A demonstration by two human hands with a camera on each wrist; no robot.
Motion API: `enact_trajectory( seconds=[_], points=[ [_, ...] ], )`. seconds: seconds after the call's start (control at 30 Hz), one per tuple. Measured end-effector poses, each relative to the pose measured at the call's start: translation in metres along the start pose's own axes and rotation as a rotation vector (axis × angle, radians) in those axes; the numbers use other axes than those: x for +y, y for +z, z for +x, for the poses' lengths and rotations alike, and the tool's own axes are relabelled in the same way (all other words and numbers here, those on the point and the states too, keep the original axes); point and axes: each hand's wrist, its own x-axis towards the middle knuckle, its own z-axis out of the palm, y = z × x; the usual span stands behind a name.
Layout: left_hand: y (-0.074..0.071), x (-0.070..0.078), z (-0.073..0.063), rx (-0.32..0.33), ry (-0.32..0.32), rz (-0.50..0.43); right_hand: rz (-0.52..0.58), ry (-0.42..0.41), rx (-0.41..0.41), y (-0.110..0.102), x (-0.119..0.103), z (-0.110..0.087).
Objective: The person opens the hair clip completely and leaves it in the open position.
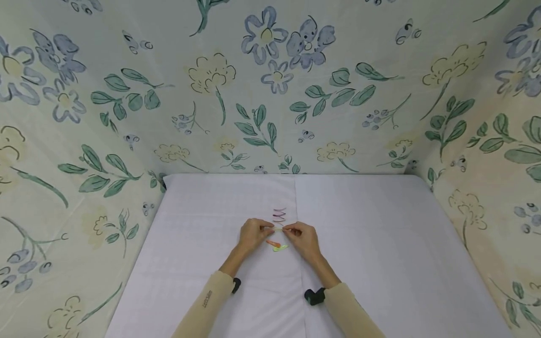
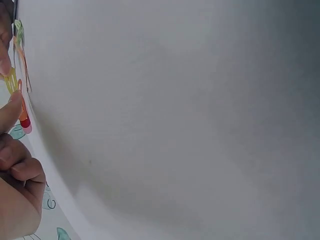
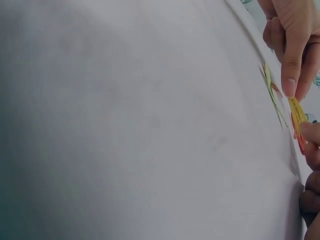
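A yellow snap hair clip (image 1: 278, 229) is stretched between two hands above the white cloth. At one end the thumb and fingertips of my left hand (image 1: 252, 235) pinch it; my right hand (image 1: 305, 240) pinches the other end. Seen from the right wrist, the clip (image 3: 297, 111) looks long and narrow with a slot in it. Just nearer to me lie an orange hair clip (image 1: 274, 243) and a lime-green one (image 1: 280, 248), overlapping each other. Beyond the hands is a short column of pink and dark red clips (image 1: 279, 215), laid crosswise.
White cloth (image 1: 363, 234) covers the table, with a seam running front to back near the middle. Flower-patterned fabric (image 1: 270, 126) hangs behind the table and along both sides. Dark straps with cameras (image 1: 314, 296) sit at the wrists, by the beige sleeves (image 1: 207, 300).
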Motion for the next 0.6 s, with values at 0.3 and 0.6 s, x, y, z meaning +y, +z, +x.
enact_trajectory(
  seconds=[0.3, 0.6],
  points=[
    [0.0001, -0.0019, 0.0092, -0.033, -0.039, -0.012, -0.042, 0.030, 0.009, -0.0003, -0.0020, 0.0054],
    [0.0006, -0.0012, 0.0108, -0.051, -0.056, -0.008, -0.095, 0.016, 0.031, 0.0010, -0.0009, 0.0059]
  ],
)
